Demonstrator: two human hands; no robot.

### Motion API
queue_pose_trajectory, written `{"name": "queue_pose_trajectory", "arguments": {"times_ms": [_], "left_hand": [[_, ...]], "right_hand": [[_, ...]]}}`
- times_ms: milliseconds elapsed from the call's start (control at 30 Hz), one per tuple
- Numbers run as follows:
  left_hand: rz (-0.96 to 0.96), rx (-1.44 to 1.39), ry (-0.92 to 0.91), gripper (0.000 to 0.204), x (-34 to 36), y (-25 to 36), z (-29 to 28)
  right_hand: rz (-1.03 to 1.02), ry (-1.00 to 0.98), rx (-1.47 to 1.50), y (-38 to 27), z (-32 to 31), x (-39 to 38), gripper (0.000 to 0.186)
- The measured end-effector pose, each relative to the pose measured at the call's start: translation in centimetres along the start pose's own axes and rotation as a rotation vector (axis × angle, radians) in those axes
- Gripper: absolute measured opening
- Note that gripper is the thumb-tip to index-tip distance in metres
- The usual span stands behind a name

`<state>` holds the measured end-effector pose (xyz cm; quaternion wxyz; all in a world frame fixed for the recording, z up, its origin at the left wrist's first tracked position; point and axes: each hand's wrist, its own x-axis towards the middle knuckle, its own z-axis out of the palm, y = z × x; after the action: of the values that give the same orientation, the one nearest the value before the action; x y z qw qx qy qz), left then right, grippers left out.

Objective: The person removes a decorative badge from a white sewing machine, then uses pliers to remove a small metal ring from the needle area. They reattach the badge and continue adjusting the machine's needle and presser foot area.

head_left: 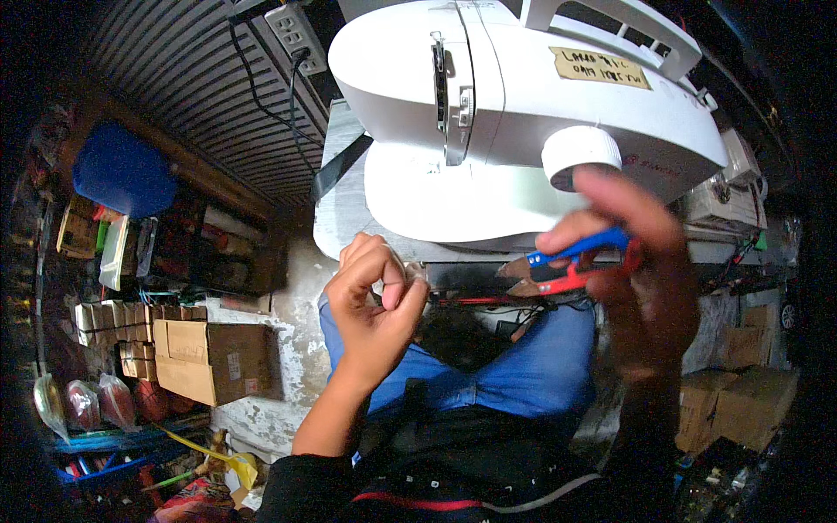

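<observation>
My right hand (649, 261), smeared by motion, is closed around a pair of thread snips (580, 253) with one blue and one red handle. Their short blades stand apart and point left, over the space in front of the table edge. My left hand (370, 288) is raised above my lap with its thumb and fingers pinched together. Whatever it pinches is too small to make out. Beyond both hands stands a white sewing machine (514, 96) with a large white dial (582, 155), close to my right fingertips. The area under its needle shows no cloth that I can make out.
The machine sits on a grey table (338, 218). A power strip (295, 37) with a plugged-in black cord lies beyond it at the left. A cardboard box (207, 362) stands left of my legs, more boxes (737, 401) at the right. A blue container (124, 167) is far left.
</observation>
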<state>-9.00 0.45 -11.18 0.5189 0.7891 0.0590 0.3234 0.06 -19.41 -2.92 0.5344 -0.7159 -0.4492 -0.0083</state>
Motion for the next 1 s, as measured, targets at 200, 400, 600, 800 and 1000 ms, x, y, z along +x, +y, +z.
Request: {"name": "queue_pose_trajectory", "arguments": {"times_ms": [200, 400, 600, 800, 1000], "left_hand": [[-0.104, -0.201, 0.097, 0.020, -0.1, 0.8, 1.0], [-0.053, -0.190, 0.119, 0.018, -0.2, 1.5, 2.0], [-0.023, -0.204, 0.143, 0.020, -0.1, 0.7, 2.2], [-0.321, -0.605, 0.144, 0.046, 1.9, -0.5, 2.9], [-0.533, -1.080, 0.124, 0.038, 4.0, -1.2, 3.2]], "right_hand": [[0.017, 0.276, 0.071, 1.1, 1.3, -4.4, 0.040], [0.039, 0.321, 0.311, 2.0, 3.0, -6.1, 0.045], [0.256, 0.454, 0.761, 3.1, 5.7, -7.0, 0.029], [0.516, 0.446, 1.206, 3.4, 6.7, -7.6, 0.021], [0.523, 0.424, 1.283, 4.1, 6.7, -8.1, 0.030]]}}
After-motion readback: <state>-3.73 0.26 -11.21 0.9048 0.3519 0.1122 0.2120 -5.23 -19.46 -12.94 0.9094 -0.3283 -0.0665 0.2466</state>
